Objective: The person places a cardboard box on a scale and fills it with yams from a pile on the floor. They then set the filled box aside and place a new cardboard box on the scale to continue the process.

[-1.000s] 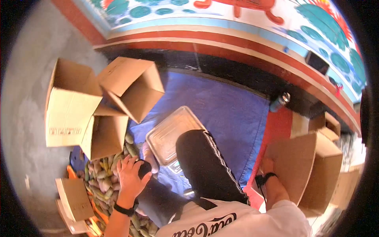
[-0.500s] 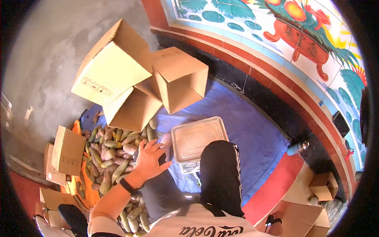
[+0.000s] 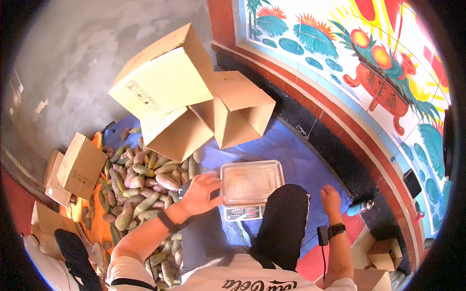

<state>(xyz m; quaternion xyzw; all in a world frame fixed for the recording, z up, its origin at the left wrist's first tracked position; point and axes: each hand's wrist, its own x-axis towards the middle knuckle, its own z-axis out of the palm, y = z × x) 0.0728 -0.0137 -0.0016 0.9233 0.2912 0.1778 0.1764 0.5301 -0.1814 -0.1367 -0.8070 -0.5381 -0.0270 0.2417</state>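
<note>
My left hand (image 3: pixel 201 194) is open, its fingers apart and right at the left edge of a clear plastic tray (image 3: pixel 224 180). The tray rests on a digital scale (image 3: pixel 242 214), whose front panel shows below it. My right hand (image 3: pixel 331 200) is held beyond my right knee with its fingers curled in, and nothing shows in them. Left of my left hand lies a large heap of long green and reddish-brown vegetables (image 3: pixel 141 184), partly hidden by my left arm and leg.
Large cardboard boxes (image 3: pixel 165 82) stand behind the heap on a blue tarp (image 3: pixel 310 169). Smaller boxes (image 3: pixel 82 165) sit at the left, beside orange sheeting (image 3: pixel 103 213). A bottle (image 3: pixel 359 208) lies on the right near the tiled wall (image 3: pixel 291 77). A second person's sleeve (image 3: pixel 46 262) shows at lower left.
My left hand has moved right, from over my knee to the tray's edge. My right hand has risen into view from the lower right. The view has turned slightly.
</note>
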